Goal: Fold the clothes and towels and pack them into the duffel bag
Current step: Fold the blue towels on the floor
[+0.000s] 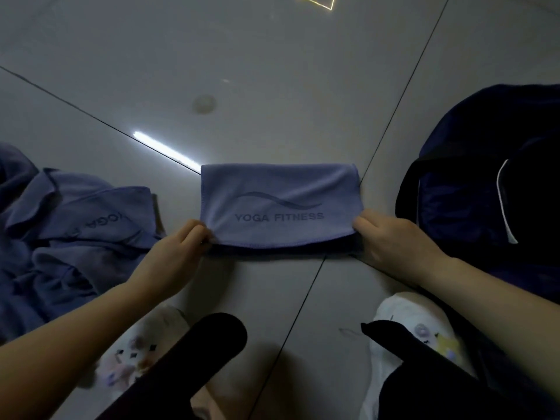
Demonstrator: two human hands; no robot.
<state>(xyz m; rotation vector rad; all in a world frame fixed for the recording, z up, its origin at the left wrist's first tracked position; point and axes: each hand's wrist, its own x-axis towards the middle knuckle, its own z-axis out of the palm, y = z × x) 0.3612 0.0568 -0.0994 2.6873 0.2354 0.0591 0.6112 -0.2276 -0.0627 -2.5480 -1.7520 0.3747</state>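
Lavender microfibre towel [278,204] — folded to a neat rectangle on the tiled floor [272,71], printed "YOGA FITNESS" under a wave — pinched at its near corners by left hand [178,247] and right hand [391,237], beside the duffel bag [485,189].

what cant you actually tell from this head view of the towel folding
- Duffel bag: cut off by the right edge and too dark to show whether anything is packed.
- Pile of blue cloth: runs off the left edge; crumpled, so the number of pieces is unclear.
- Folded towel: layers underneath are hidden by its top face.
- Left hand and right hand: fingertips are tucked under the towel's corners.
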